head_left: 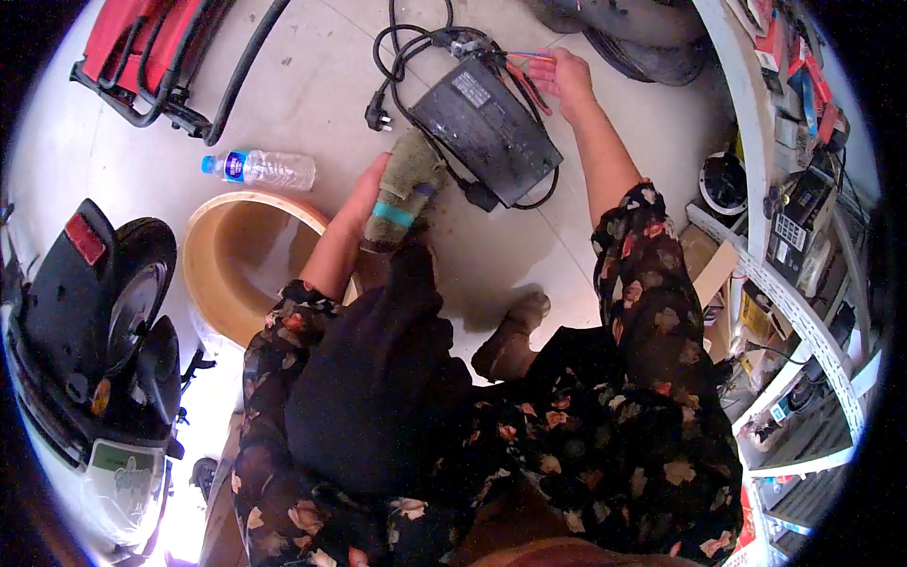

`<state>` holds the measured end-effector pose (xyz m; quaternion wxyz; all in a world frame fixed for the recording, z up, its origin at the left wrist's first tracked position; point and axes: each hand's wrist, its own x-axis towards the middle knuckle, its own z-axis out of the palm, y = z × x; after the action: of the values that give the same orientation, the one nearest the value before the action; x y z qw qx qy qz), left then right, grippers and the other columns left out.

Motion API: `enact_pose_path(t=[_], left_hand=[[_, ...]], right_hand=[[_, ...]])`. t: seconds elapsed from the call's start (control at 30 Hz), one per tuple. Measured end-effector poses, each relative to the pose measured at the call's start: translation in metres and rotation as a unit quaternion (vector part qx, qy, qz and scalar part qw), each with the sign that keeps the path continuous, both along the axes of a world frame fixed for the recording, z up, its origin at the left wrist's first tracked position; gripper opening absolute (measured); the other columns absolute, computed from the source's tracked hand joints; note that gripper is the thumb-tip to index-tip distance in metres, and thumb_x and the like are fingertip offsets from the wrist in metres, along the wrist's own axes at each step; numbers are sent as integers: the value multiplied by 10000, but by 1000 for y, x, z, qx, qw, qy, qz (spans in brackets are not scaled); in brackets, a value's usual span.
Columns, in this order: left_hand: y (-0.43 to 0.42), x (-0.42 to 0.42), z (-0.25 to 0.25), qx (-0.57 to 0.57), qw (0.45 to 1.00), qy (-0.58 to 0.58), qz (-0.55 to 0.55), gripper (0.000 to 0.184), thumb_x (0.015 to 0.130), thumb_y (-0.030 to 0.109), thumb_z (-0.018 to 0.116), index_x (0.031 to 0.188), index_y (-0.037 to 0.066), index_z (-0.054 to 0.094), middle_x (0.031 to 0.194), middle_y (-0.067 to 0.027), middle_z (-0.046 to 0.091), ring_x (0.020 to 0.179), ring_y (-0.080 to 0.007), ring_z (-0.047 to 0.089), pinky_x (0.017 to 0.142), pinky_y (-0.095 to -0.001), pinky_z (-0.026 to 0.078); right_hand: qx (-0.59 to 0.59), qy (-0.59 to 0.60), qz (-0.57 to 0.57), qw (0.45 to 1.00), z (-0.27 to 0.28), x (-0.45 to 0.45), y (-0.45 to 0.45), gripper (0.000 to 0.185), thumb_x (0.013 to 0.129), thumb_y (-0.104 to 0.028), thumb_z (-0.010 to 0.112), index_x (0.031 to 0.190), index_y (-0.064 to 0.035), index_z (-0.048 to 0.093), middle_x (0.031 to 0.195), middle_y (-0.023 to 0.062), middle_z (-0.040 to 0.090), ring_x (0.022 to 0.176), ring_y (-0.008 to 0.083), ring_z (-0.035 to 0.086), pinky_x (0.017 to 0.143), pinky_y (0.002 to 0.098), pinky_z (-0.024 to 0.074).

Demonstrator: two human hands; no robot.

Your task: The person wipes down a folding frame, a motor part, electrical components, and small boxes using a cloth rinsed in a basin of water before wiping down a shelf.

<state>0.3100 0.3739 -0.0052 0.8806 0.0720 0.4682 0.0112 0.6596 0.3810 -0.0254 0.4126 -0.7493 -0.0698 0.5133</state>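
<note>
A black box-shaped charger (487,128) with a label lies on the floor, its black cables and plug (378,115) looped around its far and left sides. My right hand (567,83) is just beyond its far right corner, fingers pinched at thin coloured wires (529,57). A red-handled tool (529,92) lies just below those fingers; its kind is hard to make out. Beside the charger, my left hand (367,194) is closed on an olive-green cloth (416,175) with a teal stripe. The cloth hides most of those fingers.
A tan bucket (203,260) stands at left, with a plastic bottle (260,170) on the floor behind it. A black scooter-like vehicle (85,312) is at far left, a red folded frame (142,57) at upper left. Tyres (642,42) and loaded metal shelves (803,331) flank the right.
</note>
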Motion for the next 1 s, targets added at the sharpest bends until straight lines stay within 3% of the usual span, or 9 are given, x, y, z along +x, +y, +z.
enact_pose_path(t=[0.07,0.27,0.37,0.47,0.57,0.77,0.87,0.97,1.0], left_hand=[[0,-3,-6,-4,1000,-8,2,503,956,420,329,1141,31,589,1018,-105,658,872,-228,634,820,-359,509],[-2,-6,-22,25,999,-27,1,520,956,425,324,1181,25,569,1064,-109,648,912,-236,628,840,-365,504],[-4,-7,-24,10,999,-32,19,506,959,409,323,1171,22,571,1056,-112,649,909,-236,627,837,-368,502],[4,2,15,32,999,20,18,388,941,359,375,1026,56,603,903,-52,641,785,-183,603,715,-324,497],[6,4,13,24,999,15,21,396,945,364,370,1024,56,606,910,-58,643,798,-184,610,713,-332,503],[9,8,14,24,998,35,37,415,947,379,379,1054,45,601,907,-71,641,806,-193,616,707,-351,507],[13,6,25,45,998,26,43,426,951,372,402,1133,24,568,993,-90,629,865,-200,612,772,-346,499],[17,15,38,241,970,24,-15,448,962,369,415,1227,20,512,1113,-108,598,964,-214,596,868,-343,470],[18,18,39,221,975,-12,14,454,964,373,422,1243,22,498,1153,-112,582,1009,-218,580,903,-346,453]], right_hand=[[27,74,-25,997,9,2,-5,319,954,-280,466,1088,-14,580,960,105,642,815,189,636,697,327,503],[56,-65,52,995,16,-11,-18,174,879,-179,642,932,-13,637,783,62,631,655,135,608,592,237,484],[181,-179,4,967,40,-5,-14,160,891,-164,628,914,-6,644,753,53,634,626,117,584,590,237,479],[254,-241,-25,936,87,5,-9,162,895,-157,624,903,4,645,763,52,634,628,111,576,586,237,471],[254,-217,-67,940,120,14,-15,175,907,-151,607,938,20,630,757,46,612,645,114,555,601,243,454],[338,-8,-114,934,135,19,-36,192,922,-135,581,1012,35,586,788,43,559,684,121,497,599,253,416],[342,61,-119,930,146,1,-45,188,929,-148,574,1007,23,578,794,43,548,692,122,483,599,256,406],[338,78,-111,931,161,-31,-55,194,923,-170,588,980,16,591,757,43,563,651,133,501,566,269,408],[334,78,-101,934,164,-42,-59,195,924,-172,587,982,13,590,757,45,567,648,134,505,565,271,411]])
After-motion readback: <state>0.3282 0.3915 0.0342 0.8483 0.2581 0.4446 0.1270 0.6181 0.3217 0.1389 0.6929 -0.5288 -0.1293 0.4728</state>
